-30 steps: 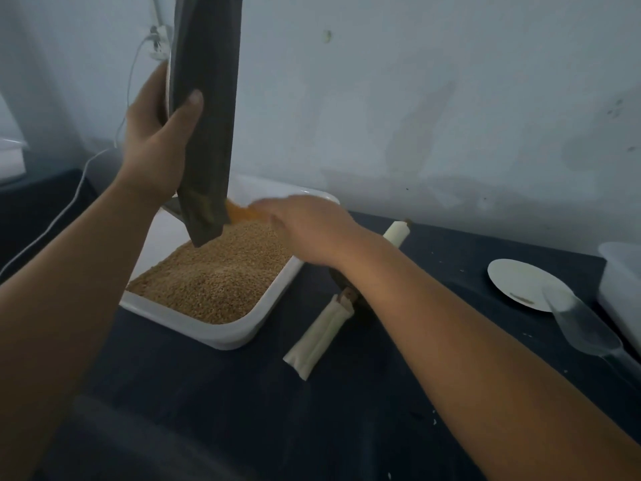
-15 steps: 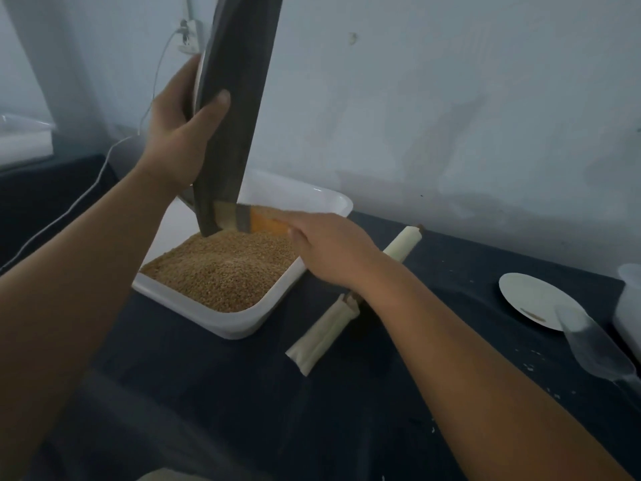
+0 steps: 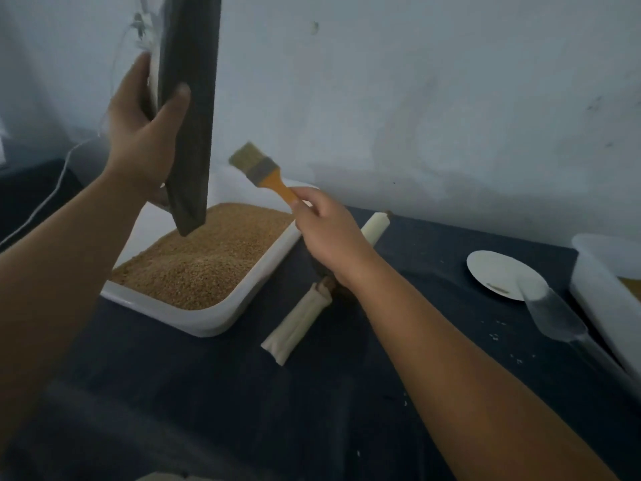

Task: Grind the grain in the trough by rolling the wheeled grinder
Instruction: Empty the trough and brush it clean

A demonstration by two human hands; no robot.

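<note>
My left hand (image 3: pixel 145 133) grips the dark grey trough (image 3: pixel 189 109), held nearly upright with its lower end just above the brown ground grain (image 3: pixel 208 258) heaped in a white tray (image 3: pixel 222 315). My right hand (image 3: pixel 329 230) pinches the orange handle of a flat brush (image 3: pixel 262 168), whose bristles point up and left, clear of the trough. The wheeled grinder (image 3: pixel 298 324) lies on the dark table beside the tray. Its cloth-wrapped handles show on both sides of my right wrist, and my arm hides its wheel.
A small white plate (image 3: pixel 499 276) sits at the right. A clear plastic scoop (image 3: pixel 555 314) lies near it. A white container (image 3: pixel 610 296) stands at the right edge. A white cable (image 3: pixel 41 206) runs down the wall at the left.
My right hand has drawn the brush away from the trough's lower end and lifted it up to the right. The trough stays upright over the tray.
</note>
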